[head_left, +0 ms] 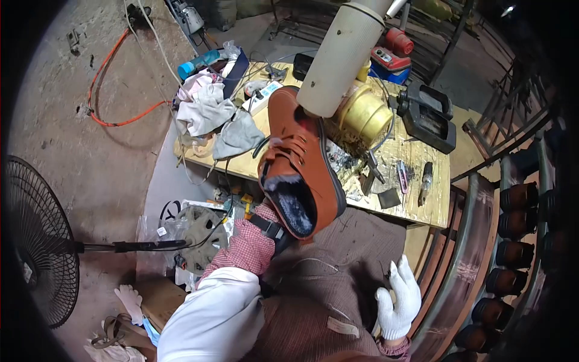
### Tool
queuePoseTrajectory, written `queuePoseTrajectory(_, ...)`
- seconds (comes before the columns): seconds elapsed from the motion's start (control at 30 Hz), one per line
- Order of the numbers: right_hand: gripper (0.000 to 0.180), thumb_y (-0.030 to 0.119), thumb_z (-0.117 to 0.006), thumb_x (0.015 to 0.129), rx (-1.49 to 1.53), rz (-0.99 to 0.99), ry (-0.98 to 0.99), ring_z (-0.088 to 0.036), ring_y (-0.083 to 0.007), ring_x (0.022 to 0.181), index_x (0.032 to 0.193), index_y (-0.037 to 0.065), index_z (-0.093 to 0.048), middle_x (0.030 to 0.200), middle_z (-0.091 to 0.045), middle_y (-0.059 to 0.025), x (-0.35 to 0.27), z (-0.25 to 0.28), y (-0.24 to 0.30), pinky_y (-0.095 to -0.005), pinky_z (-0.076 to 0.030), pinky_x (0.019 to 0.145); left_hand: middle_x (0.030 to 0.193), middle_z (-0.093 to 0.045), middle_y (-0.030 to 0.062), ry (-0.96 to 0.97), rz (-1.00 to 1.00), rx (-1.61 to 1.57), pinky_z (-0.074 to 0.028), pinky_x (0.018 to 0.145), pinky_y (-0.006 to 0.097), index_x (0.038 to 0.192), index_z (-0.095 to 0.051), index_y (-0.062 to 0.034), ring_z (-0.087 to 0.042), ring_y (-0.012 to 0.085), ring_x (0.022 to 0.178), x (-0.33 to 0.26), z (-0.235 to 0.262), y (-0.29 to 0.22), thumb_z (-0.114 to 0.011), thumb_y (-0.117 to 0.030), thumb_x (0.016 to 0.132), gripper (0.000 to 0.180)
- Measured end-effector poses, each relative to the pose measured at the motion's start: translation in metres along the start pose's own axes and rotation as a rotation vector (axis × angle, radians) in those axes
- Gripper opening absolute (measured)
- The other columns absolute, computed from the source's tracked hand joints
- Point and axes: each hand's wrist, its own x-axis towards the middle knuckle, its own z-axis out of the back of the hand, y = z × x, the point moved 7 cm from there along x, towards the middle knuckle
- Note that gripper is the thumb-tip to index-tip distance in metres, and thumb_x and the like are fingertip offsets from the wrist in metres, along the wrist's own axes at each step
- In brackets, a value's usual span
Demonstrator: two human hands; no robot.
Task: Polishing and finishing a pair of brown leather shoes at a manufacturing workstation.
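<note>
A brown leather lace-up shoe (322, 181) with a dark sole and a grey fuzzy lining is raised above the workbench, toe pointing away from me. My left forearm, in a plaid cuff with a black strap, runs up to its heel. The shoe hides my left hand, which holds it up from underneath. Over the front of the shoe hangs a thick beige cylinder (342, 60), its lower end close to the upper, where a reddish patch shows. My right hand (400, 301), in a white glove, is low at the right over my lap, fingers apart and holding nothing.
On the wooden bench (434, 199) lie rags (205, 111), a power strip (263, 98), a yellow roll-shaped piece (365, 114), a black tray (428, 123) and small hand tools. A fan (42, 241) stands left. Racks with several dark shoes (506, 282) line the right.
</note>
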Motion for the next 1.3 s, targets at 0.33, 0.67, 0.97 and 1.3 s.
queuePoseTrajectory(0.33,0.047,0.011,-0.076,0.085,0.156,-0.175,-0.016,-0.066,-0.0463,0.128,0.129,-0.006,-0.071,0.139,-0.064,-0.0343,-0.012,-0.011,-0.021,-0.0459,-0.052,0.107,0.145,-0.061,0.0159,0.013,-0.079,0.003,-0.052,0.112,0.048,0.157,-0.046,-0.0089,-0.061,0.0310,0.132,-0.011,-0.017,-0.026,-0.053,-0.048,0.108,0.063)
queuePoseTrajectory(0.67,0.046,0.012,-0.080,0.081,0.166,-0.067,0.036,-0.070,-0.0446,0.120,0.124,-0.005,-0.073,0.132,-0.069,-0.0313,-0.007,-0.031,-0.011,-0.0438,-0.058,0.097,0.148,-0.061,0.0125,0.398,0.118,-0.372,-0.050,0.115,0.043,0.157,-0.047,-0.0081,-0.061,0.0269,0.133,-0.060,-0.104,0.010,-0.056,-0.051,0.107,0.067)
queuePoseTrajectory(0.97,0.039,0.022,-0.078,0.090,0.119,-0.149,-0.007,-0.071,-0.0443,0.117,0.122,-0.001,-0.074,0.130,-0.071,-0.0297,-0.019,-0.030,-0.024,-0.0445,-0.059,0.094,0.153,-0.054,0.0154,-0.049,-0.431,0.048,-0.060,0.105,0.045,0.163,-0.034,-0.0113,-0.061,0.0330,0.134,0.013,-0.041,-0.028,-0.047,-0.042,0.114,0.059)
queuePoseTrajectory(1.3,0.047,0.018,-0.080,0.081,0.021,-0.039,0.124,-0.074,-0.0360,0.102,0.126,0.005,-0.077,0.134,-0.070,-0.0259,-0.009,-0.044,-0.014,-0.0402,-0.058,0.083,0.160,-0.046,0.0145,0.045,-0.262,-0.041,-0.047,0.120,0.045,0.164,-0.033,-0.0132,-0.050,0.0309,0.144,-0.025,-0.058,-0.023,-0.036,-0.046,0.114,0.060)
